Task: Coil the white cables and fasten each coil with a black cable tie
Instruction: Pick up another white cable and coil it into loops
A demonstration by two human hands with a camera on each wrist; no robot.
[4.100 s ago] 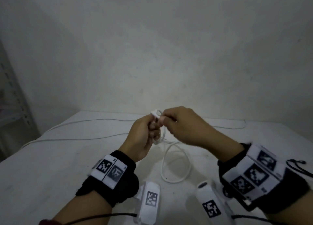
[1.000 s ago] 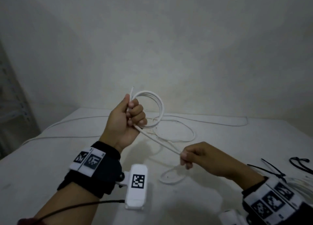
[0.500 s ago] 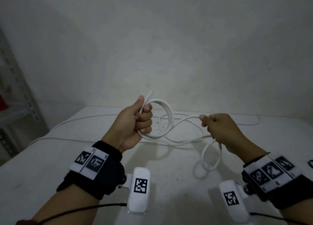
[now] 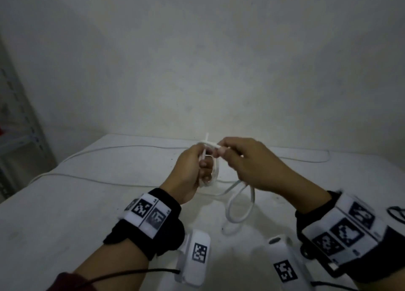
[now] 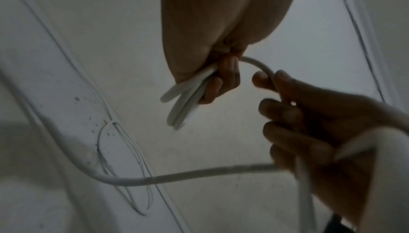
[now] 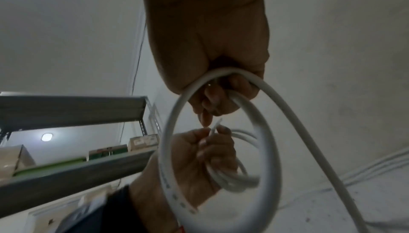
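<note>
Left hand (image 4: 192, 170) grips the upright cable coil (image 4: 211, 172); right hand (image 4: 247, 161), touching close, pinches the next loop (image 4: 240, 205) beside its top.

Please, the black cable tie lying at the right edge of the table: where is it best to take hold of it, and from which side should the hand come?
Only a thin curved part of the black cable tie shows, flat on the table beside the right wrist; the rest is cut off by the picture's edge. A pinch from above on that visible strap seems best, since it lies flat. Both hands, the left hand and the right hand, hold the white cable, so one must let go first.
</note>
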